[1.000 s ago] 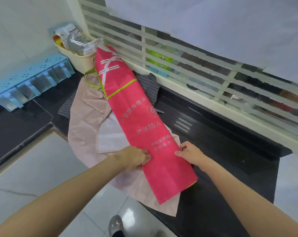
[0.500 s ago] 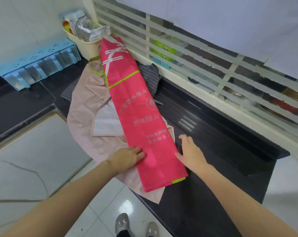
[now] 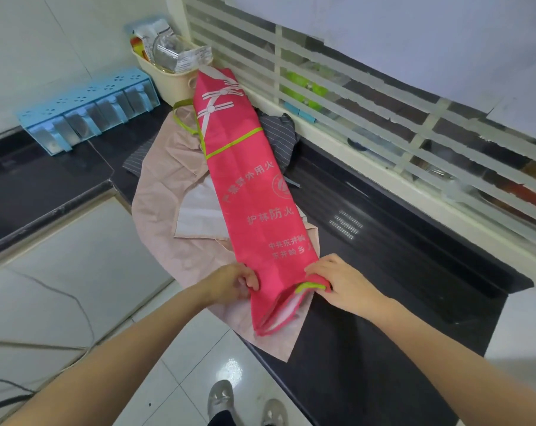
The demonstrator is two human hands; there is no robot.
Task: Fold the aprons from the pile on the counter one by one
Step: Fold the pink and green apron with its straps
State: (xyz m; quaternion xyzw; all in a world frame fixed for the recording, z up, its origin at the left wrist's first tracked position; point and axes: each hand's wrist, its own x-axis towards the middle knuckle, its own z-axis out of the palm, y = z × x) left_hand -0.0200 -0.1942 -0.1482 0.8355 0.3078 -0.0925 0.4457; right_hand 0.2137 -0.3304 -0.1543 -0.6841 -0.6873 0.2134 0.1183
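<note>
Hands meet at the near end of the red apron (image 3: 254, 192), which lies folded into 1 long narrow strip on the black counter (image 3: 399, 272). This strip runs from the counter's front edge back to the cream basket (image 3: 171, 84) by the window grille (image 3: 352, 96). Left hand (image 3: 232, 282) pinches the strip's left edge with curled fingers; right hand (image 3: 340, 284) pinches the right corner at its lime-green trim, lifting the layers so the end gapes. Under the red apron lies a pink apron (image 3: 168, 192), its corner hanging over the counter's front edge, and beneath that a grey striped apron (image 3: 279, 136) shows on both sides. Left of the red apron's far end, a pale blue seasoning box set (image 3: 85, 109) stands against the wall
</note>
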